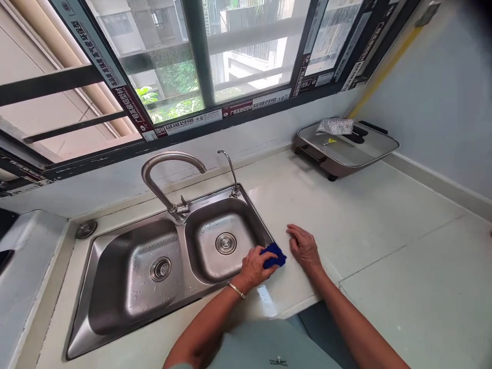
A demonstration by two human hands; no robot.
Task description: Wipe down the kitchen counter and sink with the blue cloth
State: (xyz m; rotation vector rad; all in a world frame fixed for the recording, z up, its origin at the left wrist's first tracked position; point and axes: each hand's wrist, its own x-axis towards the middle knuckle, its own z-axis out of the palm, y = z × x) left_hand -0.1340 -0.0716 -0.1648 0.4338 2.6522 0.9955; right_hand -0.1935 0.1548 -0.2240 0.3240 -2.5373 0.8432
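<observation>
My left hand (254, 268), with a bangle at its wrist, is closed around a dark blue cloth (274, 255). The cloth presses on the right rim of the double-bowl steel sink (183, 251), at its near corner, and on the countertop beside it. Just to the right, my right hand (303, 247) rests on the pale countertop (353, 225). Its fingers are loosely bent and apart, with nothing seen in them. Water drops dot both sink bowls.
A curved faucet (169, 164) and a thin spout (230, 166) rise behind the sink. At the back right sits an electric pan (346, 148) with a glass lid, a bubble-wrapped packet (335, 126) on top. A window (215, 61) runs along the back.
</observation>
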